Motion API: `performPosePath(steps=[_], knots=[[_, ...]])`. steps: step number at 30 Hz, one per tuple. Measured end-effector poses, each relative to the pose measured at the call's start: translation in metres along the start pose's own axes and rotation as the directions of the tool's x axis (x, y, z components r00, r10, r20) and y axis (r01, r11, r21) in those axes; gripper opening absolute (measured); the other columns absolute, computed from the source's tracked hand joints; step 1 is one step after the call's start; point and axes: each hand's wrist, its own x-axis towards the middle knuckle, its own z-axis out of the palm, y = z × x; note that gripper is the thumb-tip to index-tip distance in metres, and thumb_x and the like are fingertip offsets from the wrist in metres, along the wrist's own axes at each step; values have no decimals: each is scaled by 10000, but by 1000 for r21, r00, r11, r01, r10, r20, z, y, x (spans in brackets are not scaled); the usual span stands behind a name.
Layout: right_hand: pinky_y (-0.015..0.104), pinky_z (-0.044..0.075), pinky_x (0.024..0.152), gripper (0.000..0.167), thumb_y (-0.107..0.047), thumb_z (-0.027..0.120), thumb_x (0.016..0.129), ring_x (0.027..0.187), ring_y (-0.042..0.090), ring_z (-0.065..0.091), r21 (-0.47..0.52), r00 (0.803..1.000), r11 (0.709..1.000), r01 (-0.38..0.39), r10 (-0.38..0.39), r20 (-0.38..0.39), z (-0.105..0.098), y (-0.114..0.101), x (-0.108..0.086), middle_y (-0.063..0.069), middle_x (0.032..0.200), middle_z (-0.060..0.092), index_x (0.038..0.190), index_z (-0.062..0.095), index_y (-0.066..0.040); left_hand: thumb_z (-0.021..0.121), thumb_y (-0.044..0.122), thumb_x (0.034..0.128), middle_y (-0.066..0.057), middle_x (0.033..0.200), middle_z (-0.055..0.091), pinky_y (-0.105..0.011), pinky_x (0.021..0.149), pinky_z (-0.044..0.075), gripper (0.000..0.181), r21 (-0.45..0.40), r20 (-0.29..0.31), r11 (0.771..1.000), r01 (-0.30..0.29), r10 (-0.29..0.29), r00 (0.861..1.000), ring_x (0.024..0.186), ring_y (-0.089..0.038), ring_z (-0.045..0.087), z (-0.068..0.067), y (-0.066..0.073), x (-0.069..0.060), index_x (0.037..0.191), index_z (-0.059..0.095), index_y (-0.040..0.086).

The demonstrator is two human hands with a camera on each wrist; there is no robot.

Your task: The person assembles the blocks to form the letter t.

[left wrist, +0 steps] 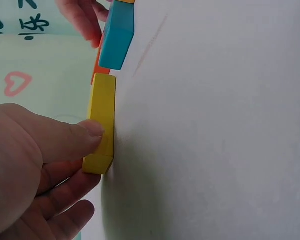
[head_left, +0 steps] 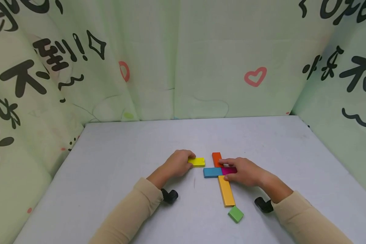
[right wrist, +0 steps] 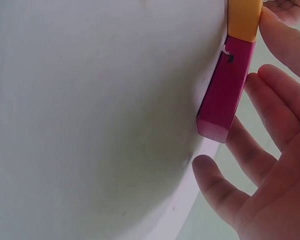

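Note:
My left hand (head_left: pixel 180 162) pinches a yellow block (left wrist: pixel 102 120) between thumb and fingers, at the left of a group of coloured blocks. Over the group's right side, my right hand (head_left: pixel 245 170) has its fingers extended. Its index finger reaches the orange-red block (head_left: pixel 216 158) and its thumb touches the top end of the amber block (head_left: pixel 226 193). Beneath that hand lies the magenta block (right wrist: pixel 225 92), partly hidden in the head view. A blue block (head_left: pixel 212 173) meets the magenta one end to end. A small gap separates the yellow block from these.
A small green block (head_left: pixel 236 214) lies turned at an angle by the amber block's lower end. The blocks rest on a white table (head_left: pixel 134 149). Pale green curtains (head_left: pixel 207 67) with black writing and red hearts hang along its back and sides.

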Motion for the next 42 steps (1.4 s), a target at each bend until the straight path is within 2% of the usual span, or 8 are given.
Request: performPosePath(steps=[13,20,30,34,38,42], knots=[[498,513,931,630,-333,753,901,1211,390,522,-18,1000,1000,25,-25,-8,-1,3,2,178,1331,588,1451,538,-114,693,111,952,-45,1244,655,-344,1040,437,333,2,-18,1000,10,-10,1000,1136,-202,571,-1,4,-1,1281,670,72],[501,510,935,636,-344,753,900,1218,402,518,-7,1000,1000,24,-24,-5,-3,2,-1,189,1337,583,1448,538,-106,694,122,953,-34,1263,645,-336,1043,433,343,-4,1,999,48,-48,999,1136,-194,563,-1,8,2,1293,667,90],[512,496,952,625,-338,747,906,1218,390,517,-10,999,999,32,-32,-3,-3,0,-1,184,1343,578,1448,538,-107,676,122,960,-55,1257,653,-352,1047,427,335,34,-4,999,4,-4,1000,1151,-218,560,-4,5,-1,1290,668,66],[516,492,955,623,-324,744,910,1221,396,512,-12,1000,999,31,-31,-3,-4,-1,0,190,1344,576,1451,533,-98,679,133,955,-54,1240,657,-349,1038,432,328,60,-7,998,8,-7,1000,1129,-220,552,-7,7,-1,1277,677,72],[520,488,959,623,-322,743,912,1229,401,508,-4,1000,1000,30,-30,3,-2,0,1,193,1352,571,1452,531,-97,691,137,945,-57,1232,653,-348,1030,440,332,41,-3,999,21,-21,1000,1119,-219,547,-8,6,-2,1271,676,74],[520,487,960,618,-316,743,913,1222,395,513,-6,1000,1000,28,-28,3,-2,0,-1,189,1346,575,1451,532,-97,695,126,937,-59,1220,651,-348,1019,448,329,8,-26,1000,15,-15,1000,1104,-216,546,-10,6,-6,1260,676,70]])
